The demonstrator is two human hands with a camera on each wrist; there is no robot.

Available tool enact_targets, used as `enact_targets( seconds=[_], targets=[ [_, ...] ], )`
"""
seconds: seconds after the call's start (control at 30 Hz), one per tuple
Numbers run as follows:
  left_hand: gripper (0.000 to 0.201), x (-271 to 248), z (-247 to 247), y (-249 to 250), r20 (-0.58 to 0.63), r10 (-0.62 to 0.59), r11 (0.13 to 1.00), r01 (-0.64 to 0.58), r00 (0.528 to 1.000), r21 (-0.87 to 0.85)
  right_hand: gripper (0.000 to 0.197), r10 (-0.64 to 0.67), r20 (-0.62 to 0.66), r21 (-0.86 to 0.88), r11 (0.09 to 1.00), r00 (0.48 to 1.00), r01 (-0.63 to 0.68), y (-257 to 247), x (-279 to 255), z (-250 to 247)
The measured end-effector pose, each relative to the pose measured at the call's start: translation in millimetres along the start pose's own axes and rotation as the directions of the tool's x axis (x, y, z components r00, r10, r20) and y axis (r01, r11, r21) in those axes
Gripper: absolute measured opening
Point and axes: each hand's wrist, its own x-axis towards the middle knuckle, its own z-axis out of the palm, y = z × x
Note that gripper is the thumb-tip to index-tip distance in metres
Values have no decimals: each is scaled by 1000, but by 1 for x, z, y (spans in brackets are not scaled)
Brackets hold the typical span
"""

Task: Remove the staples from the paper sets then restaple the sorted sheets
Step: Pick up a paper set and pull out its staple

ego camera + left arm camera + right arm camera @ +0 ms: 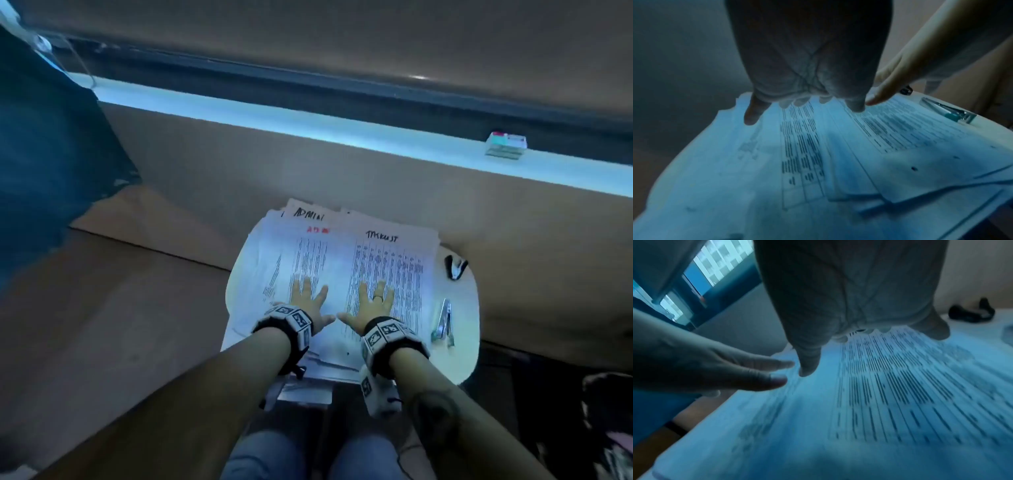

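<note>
Two stacks of printed sheets lie side by side on a small white table [469, 342]. The left stack [301, 260] has a red heading, the right stack [394, 260] a black handwritten one. My left hand [305, 301] rests flat on the left stack with fingers spread. My right hand [373, 303], wearing a ring, lies flat on the right stack; the two thumbs nearly meet. A metal stapler [443, 322] lies right of the papers, and a black staple remover [455, 267] sits beyond it. The left wrist view shows the left hand [807, 97] over the sheets [797, 162]; the right wrist view shows the right hand [859, 331].
More sheets [308, 212] headed "ADMIN" stick out behind the stacks. A wall with a lit ledge [342, 133] runs behind the table, and a small box [507, 145] sits on the ledge. A blue cloth [41, 154] hangs at the left. My knees [308, 459] are below the table.
</note>
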Motion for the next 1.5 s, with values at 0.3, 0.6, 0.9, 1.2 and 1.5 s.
enact_targets(
  seconds=[0.3,0.6,0.9,1.2,1.5],
  targets=[
    [78,24,56,-21,-170,169,975,-140,971,170,113,-24,46,-114,993,999,29,18,24,30],
    [94,37,83,-33,-314,265,959,-215,912,186,111,-34,13,-142,989,999,35,22,30,39],
    [92,47,91,-34,-453,277,959,-214,847,187,112,-87,-104,-212,975,991,64,28,31,41],
    [70,39,92,-32,-500,268,963,-230,823,137,63,-86,-462,14,995,883,104,57,-15,23],
    [67,33,92,-30,-536,269,963,-226,801,145,63,69,-482,-38,994,873,-99,131,-36,47]
  ],
)
